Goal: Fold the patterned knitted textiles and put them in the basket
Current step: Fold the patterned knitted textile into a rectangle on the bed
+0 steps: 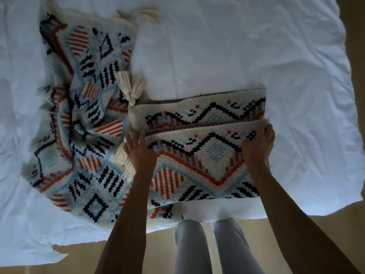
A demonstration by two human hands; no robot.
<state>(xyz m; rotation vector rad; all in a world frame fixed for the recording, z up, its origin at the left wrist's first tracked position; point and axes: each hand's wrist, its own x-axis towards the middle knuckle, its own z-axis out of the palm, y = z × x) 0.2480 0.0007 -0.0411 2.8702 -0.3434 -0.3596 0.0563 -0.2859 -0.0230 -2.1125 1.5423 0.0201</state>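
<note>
The person is folding one blanket point(197, 167) on the bed point(217, 56), apparently squaring its upper layer over the one beneath. The left hand point(141, 153) is pressing straight fingers point(141, 138) against the fold's left edge. The right hand point(258, 147) is curling round the right corner. A second blanket point(79, 119) is lying rumpled just left of the left fingers. Next probably comes another fold, then the basket, which is not showing.

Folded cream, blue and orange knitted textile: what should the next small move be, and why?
Probably bring the upper layer of the cream, blue and orange knitted textile forward: the right hand grips its far corner, the left hand lies flat at the other end, and a strip lies uncovered beyond.
</note>
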